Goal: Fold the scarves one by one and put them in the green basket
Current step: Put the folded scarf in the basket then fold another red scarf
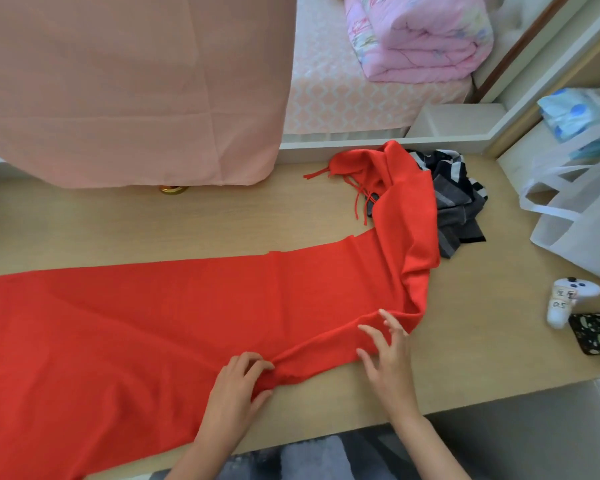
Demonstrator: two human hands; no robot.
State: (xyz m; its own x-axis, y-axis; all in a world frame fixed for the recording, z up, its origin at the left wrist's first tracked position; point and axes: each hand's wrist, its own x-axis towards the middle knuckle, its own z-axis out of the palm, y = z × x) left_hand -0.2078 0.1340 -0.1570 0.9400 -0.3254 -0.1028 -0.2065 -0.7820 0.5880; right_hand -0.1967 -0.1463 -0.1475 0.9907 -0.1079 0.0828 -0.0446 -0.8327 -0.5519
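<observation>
Left grip (238,377): fingers curled, pinching a bunched fold of the red scarf (153,323) at its near edge. Right grip (387,355): fingers spread and straight, tips on the same edge, holding nothing. Scarf lies flat from the bench (222,220) left edge toward far right, its tasselled end draped over a dark striped scarf (461,202). White bag (568,230) at right edge.

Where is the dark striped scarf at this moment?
In the head view the dark striped scarf lies crumpled at the far right of the table, partly under the bunched end of the red scarf, left of the white bag.
</observation>
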